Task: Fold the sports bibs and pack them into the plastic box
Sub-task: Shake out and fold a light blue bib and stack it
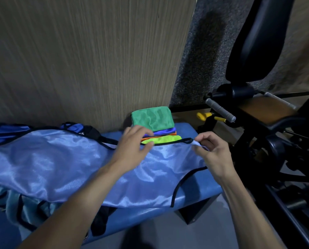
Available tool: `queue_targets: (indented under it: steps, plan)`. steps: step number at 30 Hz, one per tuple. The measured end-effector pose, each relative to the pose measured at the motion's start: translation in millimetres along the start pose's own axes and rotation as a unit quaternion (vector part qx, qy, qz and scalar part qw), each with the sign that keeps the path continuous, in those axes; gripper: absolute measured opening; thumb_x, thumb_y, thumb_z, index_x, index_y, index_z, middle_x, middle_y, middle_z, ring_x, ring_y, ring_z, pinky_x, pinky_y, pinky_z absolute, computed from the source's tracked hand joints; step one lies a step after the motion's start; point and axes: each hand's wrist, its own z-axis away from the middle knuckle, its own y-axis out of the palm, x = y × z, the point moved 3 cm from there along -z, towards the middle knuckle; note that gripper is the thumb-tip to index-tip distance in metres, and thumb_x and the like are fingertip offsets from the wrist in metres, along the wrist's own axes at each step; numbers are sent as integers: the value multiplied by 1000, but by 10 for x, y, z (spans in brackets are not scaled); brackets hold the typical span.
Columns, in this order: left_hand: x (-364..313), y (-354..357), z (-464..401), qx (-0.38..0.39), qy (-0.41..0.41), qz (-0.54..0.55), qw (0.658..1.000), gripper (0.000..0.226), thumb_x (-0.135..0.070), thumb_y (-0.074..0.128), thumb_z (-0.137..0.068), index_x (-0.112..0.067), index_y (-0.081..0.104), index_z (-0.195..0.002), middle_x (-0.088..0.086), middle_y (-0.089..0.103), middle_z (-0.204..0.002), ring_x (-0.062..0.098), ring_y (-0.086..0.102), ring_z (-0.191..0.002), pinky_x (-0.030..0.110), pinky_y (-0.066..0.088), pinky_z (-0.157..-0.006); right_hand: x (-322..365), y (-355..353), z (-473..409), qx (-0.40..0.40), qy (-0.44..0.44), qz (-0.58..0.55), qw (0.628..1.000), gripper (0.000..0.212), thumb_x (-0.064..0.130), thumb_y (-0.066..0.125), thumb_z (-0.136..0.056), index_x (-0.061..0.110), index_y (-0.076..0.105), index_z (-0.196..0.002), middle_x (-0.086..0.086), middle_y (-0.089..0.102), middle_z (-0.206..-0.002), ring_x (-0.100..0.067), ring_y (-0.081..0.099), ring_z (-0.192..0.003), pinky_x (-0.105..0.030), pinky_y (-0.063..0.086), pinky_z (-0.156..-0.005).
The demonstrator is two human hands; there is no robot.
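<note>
A light blue sports bib point(63, 162) with black trim lies spread across the blue padded bench point(195, 186). My left hand point(132, 146) rests flat on the bib's upper edge, fingers straight. My right hand point(211, 151) pinches the bib's black-trimmed corner at the right. Behind the hands stands a stack of folded bibs point(155, 126): green on top, then blue, orange and lime. No plastic box is in view.
More blue bibs point(10, 130) lie bunched at the bench's far left, and others hang off its front left point(24, 203). A wooden wall panel point(87, 60) rises behind. Black gym equipment point(257, 123) with grey handles and yellow knobs stands close on the right.
</note>
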Motion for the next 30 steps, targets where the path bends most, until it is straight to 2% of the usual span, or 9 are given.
queue_targets:
  steps: [5, 7, 11, 14, 18, 22, 25, 28, 30]
  plan:
    - [-573, 143, -26, 100, 65, 145, 982, 46, -39, 77, -89, -29, 60, -130, -18, 60, -126, 7, 50, -125, 24, 39, -106, 177, 279, 163, 106, -53, 11, 993, 25, -15, 68, -83, 7, 62, -94, 3, 69, -89, -22, 62, -79, -33, 47, -70]
    - [-603, 144, -30, 87, 73, 136, 984, 35, -36, 79, -87, -29, 66, -119, -18, 65, -110, 8, 54, -113, 27, 44, -98, 197, 285, 185, 122, -52, -5, 991, 25, -13, 67, -82, 6, 62, -98, 1, 72, -96, -29, 65, -86, -36, 49, -74]
    - [-548, 123, -3, 65, 85, 113, 988, 14, -29, 79, -87, -28, 70, -99, -17, 67, -94, 10, 54, -100, 33, 48, -87, 240, 201, 206, 129, -34, -45, 990, 27, -12, 64, -84, 6, 61, -104, -5, 66, -98, -18, 63, -87, -31, 50, -75]
    - [-538, 111, 34, 99, 100, 121, 983, 12, -24, 77, -90, -29, 71, -98, -18, 65, -104, 11, 52, -109, 30, 44, -95, 248, 105, 188, 93, -14, -60, 994, 20, -2, 58, -86, 9, 65, -101, -7, 65, -99, -13, 61, -84, -20, 47, -75]
    - [-593, 121, 35, 156, 105, 148, 971, 13, -20, 73, -94, -30, 70, -101, -18, 54, -139, 12, 38, -141, 29, 29, -115, 263, 97, 148, 89, -27, -46, 995, 34, -20, 47, -88, 6, 65, -100, -8, 68, -99, -19, 65, -95, -26, 49, -83]
    - [-668, 158, -4, 168, 113, 148, 968, 9, -24, 72, -92, -26, 70, -101, -9, 64, -113, 14, 46, -127, 31, 37, -108, 344, 200, 153, 111, -56, -16, 992, 32, -22, 51, -87, 3, 65, -100, -1, 73, -94, -16, 69, -91, -26, 52, -79]
    - [-653, 114, -38, 143, 108, 154, 972, 9, -24, 73, -91, -26, 73, -100, -12, 65, -104, 12, 51, -113, 22, 39, -99, 300, 100, 143, 68, -7, -31, 997, 24, -12, 60, -91, 6, 67, -105, -4, 73, -99, -13, 68, -94, -27, 53, -83]
    - [-626, 70, -45, 141, 99, 174, 970, 12, -17, 76, -90, -25, 75, -99, -12, 64, -107, 14, 54, -112, 16, 36, -98, 154, 8, 178, 110, 83, 23, 990, 17, 15, 70, -95, 17, 70, -113, 1, 72, -114, -13, 67, -108, -34, 50, -97]
    - [-615, 59, -42, 146, 87, 189, 967, 13, -13, 77, -90, -22, 76, -100, -8, 63, -107, 15, 58, -111, 14, 37, -97, 96, 4, 222, 138, 88, 77, 983, 18, 27, 72, -95, 17, 72, -109, -2, 74, -106, -18, 68, -102, -38, 52, -93]
